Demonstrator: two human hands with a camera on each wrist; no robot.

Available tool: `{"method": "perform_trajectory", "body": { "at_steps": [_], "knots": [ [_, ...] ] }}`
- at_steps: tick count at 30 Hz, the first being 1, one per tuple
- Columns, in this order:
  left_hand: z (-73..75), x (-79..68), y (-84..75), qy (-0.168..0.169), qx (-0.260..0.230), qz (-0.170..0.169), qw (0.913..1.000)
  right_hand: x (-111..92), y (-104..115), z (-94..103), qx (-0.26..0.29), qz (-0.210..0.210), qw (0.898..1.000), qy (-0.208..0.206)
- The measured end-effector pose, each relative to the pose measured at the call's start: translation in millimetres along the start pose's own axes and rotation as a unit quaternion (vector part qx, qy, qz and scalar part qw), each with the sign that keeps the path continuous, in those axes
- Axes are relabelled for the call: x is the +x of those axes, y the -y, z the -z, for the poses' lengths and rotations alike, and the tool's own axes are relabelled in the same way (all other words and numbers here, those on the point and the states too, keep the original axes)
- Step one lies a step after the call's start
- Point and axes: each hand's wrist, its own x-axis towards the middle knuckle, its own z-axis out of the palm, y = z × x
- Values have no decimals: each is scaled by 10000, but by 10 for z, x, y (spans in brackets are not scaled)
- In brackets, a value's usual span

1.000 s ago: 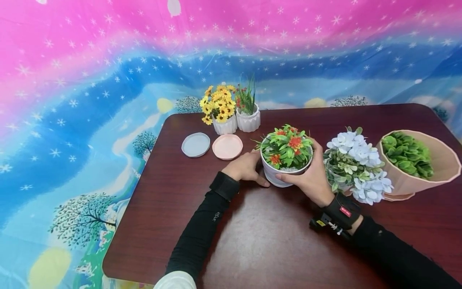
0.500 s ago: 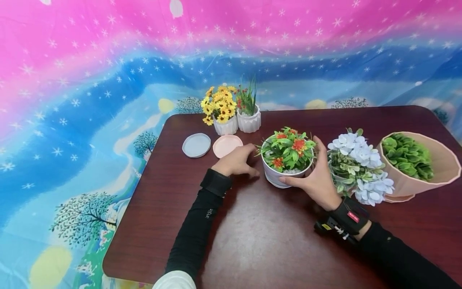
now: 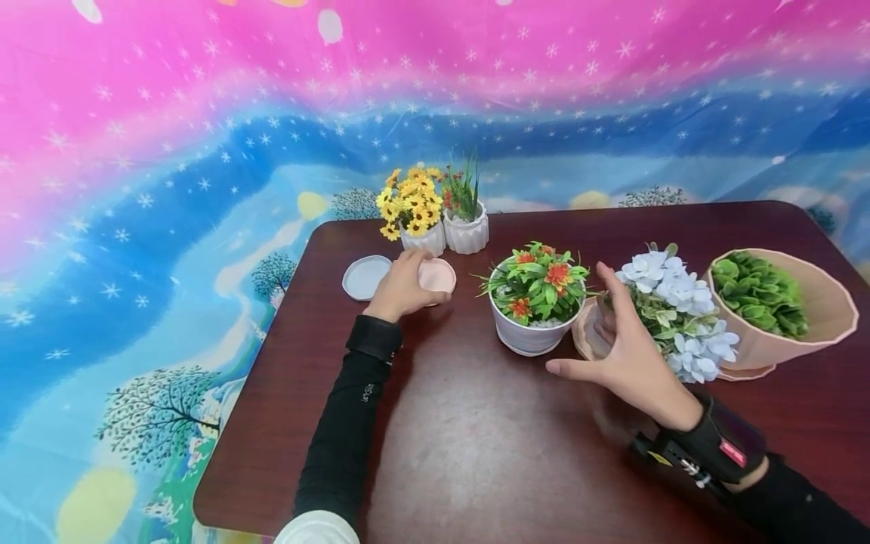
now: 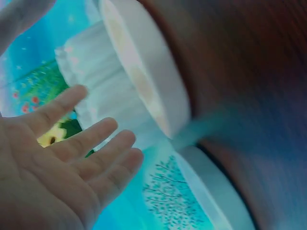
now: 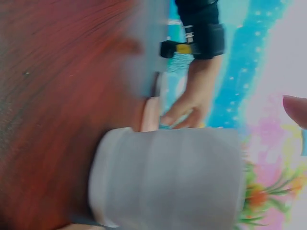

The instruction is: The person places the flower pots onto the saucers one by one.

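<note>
My left hand reaches over a round pink saucer, its fingers spread and loosely bent above it. In the left wrist view the fingers are extended beside the saucer's raised edge, holding nothing. A grey-blue saucer lies to the left. My right hand stands apart from a white pot of green leaves and orange-red flowers, thumb and fingers spread wide. In the right wrist view the pot's side fills the lower middle, the thumb tip off to one side.
Two small white ribbed pots stand at the back, with yellow flowers and with grassy stems. Pale blue hydrangeas are behind my right hand, beside another pink saucer. A large pink planter of green leaves stands at the right.
My left hand has left the flowering white pot and moved left over the pink saucer. My right hand has let go of the pot and drawn back to the right.
</note>
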Motion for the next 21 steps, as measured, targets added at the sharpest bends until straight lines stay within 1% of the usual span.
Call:
{"method": "perform_trajectory", "body": {
  "at_steps": [5, 8, 10, 16, 21],
  "knots": [
    [-7, 58, 113, 158, 167, 108, 9997, -128, 136, 93, -154, 288, 9991, 270],
    [-30, 93, 158, 243, 260, 140, 9993, -178, 180, 127, -324, 592, 9971, 337],
    [-38, 106, 171, 298, 309, 150, 9990, -205, 199, 147, -344, 755, 9959, 362],
    [-55, 147, 198, 384, 495, 171, 9979, -241, 208, 210, -152, 1065, 9938, 271],
    [-62, 158, 215, 421, 505, 161, 9977, -253, 188, 270, -34, 1185, 9927, 199]
  ]
}}
